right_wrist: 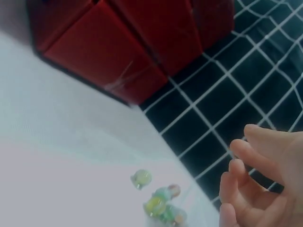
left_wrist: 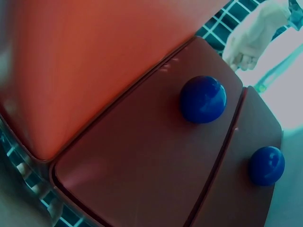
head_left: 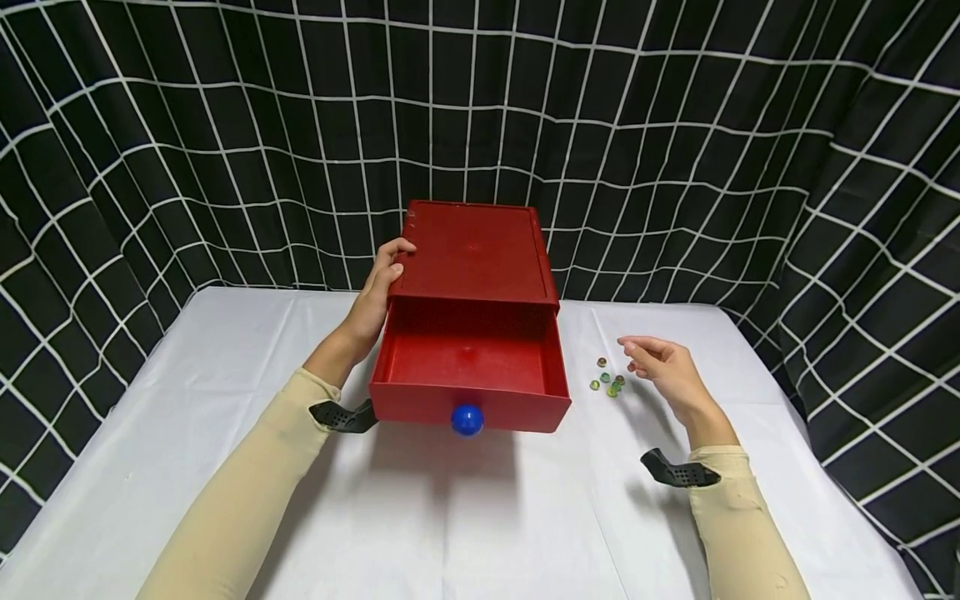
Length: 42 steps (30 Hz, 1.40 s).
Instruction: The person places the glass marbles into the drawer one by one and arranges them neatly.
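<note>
A red drawer cabinet [head_left: 472, 250] stands on the table. Its top drawer [head_left: 468, 408], with a round blue knob [head_left: 467, 420], is pulled out, and its visible floor is bare. My left hand [head_left: 367, 308] holds the cabinet's left side, finger and thumb bent over the top edge. Two lower drawers with blue knobs [left_wrist: 202, 100] are closed in the left wrist view. To the right lies a loose group of several small glass marbles [head_left: 611, 383], green and brownish. Above and just right of them hovers my right hand [head_left: 667, 375], fingers loosely bent, nothing visible between them.
A white cloth [head_left: 225, 500] covers the table. Behind and at both sides hangs a black curtain with a white grid [head_left: 300, 125]. Black wrist straps [head_left: 678, 471] jut out below both hands.
</note>
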### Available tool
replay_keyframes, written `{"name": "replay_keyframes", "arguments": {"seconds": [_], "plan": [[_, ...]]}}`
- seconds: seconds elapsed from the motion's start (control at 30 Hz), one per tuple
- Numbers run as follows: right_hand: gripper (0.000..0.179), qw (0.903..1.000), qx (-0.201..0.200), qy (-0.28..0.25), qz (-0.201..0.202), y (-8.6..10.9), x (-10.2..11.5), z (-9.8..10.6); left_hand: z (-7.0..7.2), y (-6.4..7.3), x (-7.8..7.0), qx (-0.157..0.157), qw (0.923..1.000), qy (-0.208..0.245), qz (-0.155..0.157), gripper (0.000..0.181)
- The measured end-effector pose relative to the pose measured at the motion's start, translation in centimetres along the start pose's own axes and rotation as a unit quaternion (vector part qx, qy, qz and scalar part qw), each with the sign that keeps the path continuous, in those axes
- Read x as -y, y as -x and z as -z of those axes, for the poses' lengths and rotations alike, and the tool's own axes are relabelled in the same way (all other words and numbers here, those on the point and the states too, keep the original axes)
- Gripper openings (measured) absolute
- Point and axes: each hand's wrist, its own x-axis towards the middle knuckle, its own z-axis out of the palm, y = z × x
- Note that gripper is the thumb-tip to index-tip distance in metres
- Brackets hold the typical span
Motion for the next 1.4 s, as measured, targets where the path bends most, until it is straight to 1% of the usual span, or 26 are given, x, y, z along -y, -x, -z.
{"name": "replay_keyframes", "arguments": {"seconds": [0.1, 0.27, 0.43, 0.5, 0.6, 0.7, 0.97, 1.23, 1.4], "plan": [[0.027, 0.9995, -0.004, 0.027, -0.014, -0.2, -0.8, 0.3, 0.0, 0.0, 0.0, 0.0, 1.0, -0.001, -0.001, 0.034], [0.03, 0.9978, -0.006, 0.052, -0.042, -0.8, -2.4, 0.7, 0.1, 0.0, 0.0, 0.002, 1.0, -0.001, -0.002, 0.034], [0.041, 0.9932, -0.011, 0.099, -0.059, -1.1, -3.6, 0.8, 0.0, 0.0, 0.1, 0.0, 1.0, 0.002, -0.004, 0.033], [0.044, 0.9898, -0.017, 0.13, -0.055, -1.1, -3.8, 0.7, 0.0, 0.0, 0.1, 0.001, 1.0, 0.002, -0.004, 0.033], [0.04, 0.9846, -0.023, 0.167, -0.044, -0.9, -4.0, 0.6, -0.1, 0.0, 0.0, 0.0, 1.0, 0.004, -0.005, 0.033], [0.037, 0.981, -0.026, 0.19, -0.031, -0.8, -4.2, 0.4, -0.1, 0.0, 0.0, 0.0, 1.0, 0.006, -0.005, 0.032], [0.032, 0.9762, -0.023, 0.214, -0.027, -1.0, -4.6, 0.2, 0.0, 0.0, 0.0, -0.001, 1.0, 0.002, -0.005, 0.035], [0.03, 0.9747, -0.016, 0.223, -0.001, -0.9, -4.8, 0.0, 0.1, -0.1, 0.1, 0.002, 1.0, 0.004, -0.008, 0.033], [0.03, 0.9739, -0.014, 0.227, 0.008, -0.8, -4.7, -0.1, 0.1, -0.1, 0.1, 0.003, 1.0, 0.003, -0.008, 0.032]]}}
